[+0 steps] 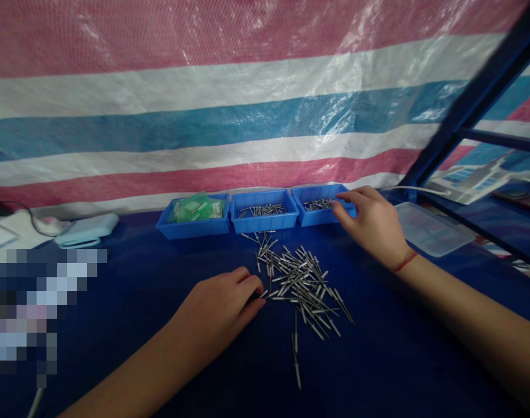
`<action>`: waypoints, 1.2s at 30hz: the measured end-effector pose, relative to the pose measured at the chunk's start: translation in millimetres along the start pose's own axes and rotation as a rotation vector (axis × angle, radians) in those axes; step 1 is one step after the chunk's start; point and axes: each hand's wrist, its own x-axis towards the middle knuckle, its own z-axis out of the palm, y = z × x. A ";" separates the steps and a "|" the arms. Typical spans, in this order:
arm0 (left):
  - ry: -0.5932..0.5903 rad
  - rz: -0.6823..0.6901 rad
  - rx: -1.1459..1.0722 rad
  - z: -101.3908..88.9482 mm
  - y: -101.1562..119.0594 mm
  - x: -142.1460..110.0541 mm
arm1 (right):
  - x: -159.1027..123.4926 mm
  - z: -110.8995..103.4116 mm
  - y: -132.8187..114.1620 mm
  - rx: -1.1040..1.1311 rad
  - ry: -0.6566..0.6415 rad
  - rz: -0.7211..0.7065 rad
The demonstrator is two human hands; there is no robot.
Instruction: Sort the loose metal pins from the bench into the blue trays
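Observation:
Silver pop rivets (302,278) lie in a loose pile on the dark blue table. At the pile's left edge is my left hand (223,299), thumb and forefinger closed around the end of one rivet (265,294). My right hand (371,223) hovers at the right blue bin (314,217), covering its right end. Its thumb and forefinger are apart, with nothing visible between them. Shorter-looking rivets (319,204) fill the bottom of that bin. The middle blue bin (265,223) also holds rivets (269,210).
The left blue bin (195,229) contains green plastic packets (197,207). A translucent lid (434,229) lies at right, beside a dark blue metal frame (447,139). A light blue case (87,229) sits at far left. A striped plastic sheet (247,128) hangs behind the bins.

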 end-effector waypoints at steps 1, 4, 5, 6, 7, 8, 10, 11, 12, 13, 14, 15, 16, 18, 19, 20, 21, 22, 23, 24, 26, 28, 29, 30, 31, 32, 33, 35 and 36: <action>-0.011 0.007 0.013 0.3 0.1 0.1 | -2.4 0.4 -3.2 0.022 -0.008 -0.019; 0.002 0.036 0.032 0.5 0.8 0.1 | -12.1 -2.9 -21.0 0.126 -0.061 -0.090; 0.020 0.043 0.033 0.5 0.7 0.1 | -15.5 -4.9 -27.9 0.161 -0.089 -0.107; 0.038 0.044 0.029 0.5 0.4 0.2 | -18.7 -7.2 -34.6 0.193 -0.120 -0.119; 0.059 0.043 0.017 0.5 -0.1 0.4 | -21.8 -9.6 -40.9 0.222 -0.150 -0.130; 0.080 0.038 -0.003 0.4 -0.6 0.8 | -24.9 -12.0 -46.7 0.254 -0.177 -0.141; 0.120 0.033 -0.060 0.5 -1.4 1.9 | -30.8 -16.4 -56.9 0.342 -0.241 -0.189; 0.144 0.037 -0.091 0.6 -1.5 2.5 | -33.8 -18.3 -61.5 0.403 -0.281 -0.231; 0.167 0.046 -0.123 0.7 -1.2 2.9 | -36.8 -19.9 -65.8 0.468 -0.326 -0.284; 0.191 0.058 -0.154 1.0 -0.7 3.2 | -39.8 -21.2 -69.9 0.529 -0.374 -0.341; 0.214 0.071 -0.187 1.3 0.0 3.2 | -42.8 -22.1 -73.6 0.577 -0.416 -0.396; 0.235 0.087 -0.222 1.6 0.9 3.0 | -45.7 -22.5 -76.9 0.613 -0.445 -0.438; 0.252 0.100 -0.258 2.0 1.8 2.7 | -48.4 -22.5 -79.8 0.636 -0.462 -0.466; 0.278 0.110 -0.326 2.3 3.4 2.0 | -52.9 -21.4 -84.0 0.663 -0.466 -0.480; 0.289 0.107 -0.356 2.2 4.0 1.9 | -54.7 -20.5 -85.4 0.677 -0.460 -0.473; 0.294 0.100 -0.382 2.0 4.5 2.0 | -56.1 -19.6 -86.4 0.692 -0.452 -0.461; 0.298 0.088 -0.406 1.7 5.0 2.4 | -57.2 -18.7 -87.3 0.707 -0.444 -0.446; 0.299 0.073 -0.429 1.4 5.4 2.9 | -57.9 -18.0 -88.0 0.723 -0.434 -0.432; 0.296 0.052 -0.454 1.1 5.8 3.6 | -58.3 -17.4 -88.7 0.739 -0.422 -0.421; 0.292 0.026 -0.483 0.8 6.2 4.3 | -58.5 -17.0 -89.5 0.755 -0.410 -0.409; 0.280 -0.025 -0.548 0.6 6.8 5.3 | -58.4 -16.6 -90.8 0.781 -0.383 -0.384; 0.266 -0.063 -0.611 0.7 7.2 5.8 | -58.2 -16.3 -91.9 0.805 -0.362 -0.363; 0.263 -0.074 -0.632 0.9 7.2 5.8 | -58.1 -16.1 -92.3 0.815 -0.355 -0.353; 0.265 -0.080 -0.646 1.1 7.2 5.8 | -58.0 -15.9 -92.5 0.824 -0.350 -0.347; 0.269 -0.087 -0.654 1.4 7.1 5.7 | -58.0 -15.7 -92.6 0.832 -0.347 -0.343; 0.276 -0.092 -0.658 1.7 7.0 5.6 | -58.0 -15.7 -92.7 0.835 -0.346 -0.339; 0.283 -0.095 -0.660 2.1 7.0 5.6 | -58.1 -15.8 -92.8 0.836 -0.345 -0.334; 0.296 -0.104 -0.667 3.0 7.1 5.5 | -58.1 -16.6 -92.9 0.832 -0.348 -0.329; 0.301 -0.109 -0.671 3.4 7.3 5.6 | -58.2 -17.3 -93.0 0.831 -0.350 -0.330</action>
